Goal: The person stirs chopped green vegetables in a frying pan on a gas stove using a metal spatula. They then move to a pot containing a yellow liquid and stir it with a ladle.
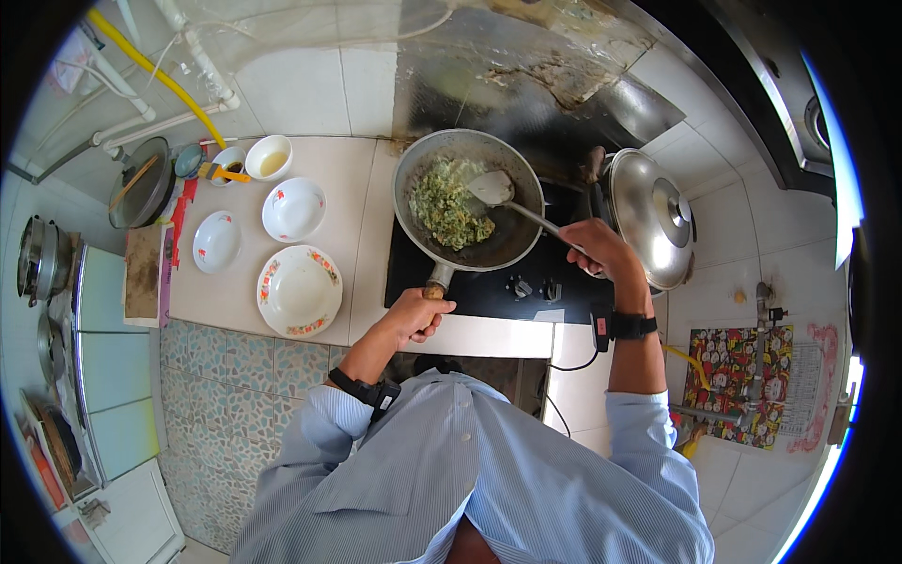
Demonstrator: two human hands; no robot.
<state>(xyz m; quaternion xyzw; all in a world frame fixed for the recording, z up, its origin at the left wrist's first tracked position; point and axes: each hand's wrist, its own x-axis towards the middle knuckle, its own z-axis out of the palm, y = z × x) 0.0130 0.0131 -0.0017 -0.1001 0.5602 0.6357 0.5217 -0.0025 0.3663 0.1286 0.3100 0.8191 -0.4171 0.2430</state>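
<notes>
My left hand (417, 314) grips the wooden handle (435, 290) of a grey metal wok (520, 236), which sits on a black gas stove (465, 285). Chopped green and yellowish food (449, 201) lies in a heap on the left side of the wok. In my right hand (597, 247) is the long handle of a metal wok spatula (491, 188). The spatula's blade is inside the wok, at the right edge of the food. Two control knobs (520, 287) show on the stove between my hands.
A lidded steel pot (648, 218) stands right of the wok. On the tiled counter to the left are a floral-rimmed plate (299, 292), several white bowls (294, 209), a bowl of pale liquid (270, 158) and an orange-handled brush (224, 172). A dark lidded pan (144, 187) sits farther left.
</notes>
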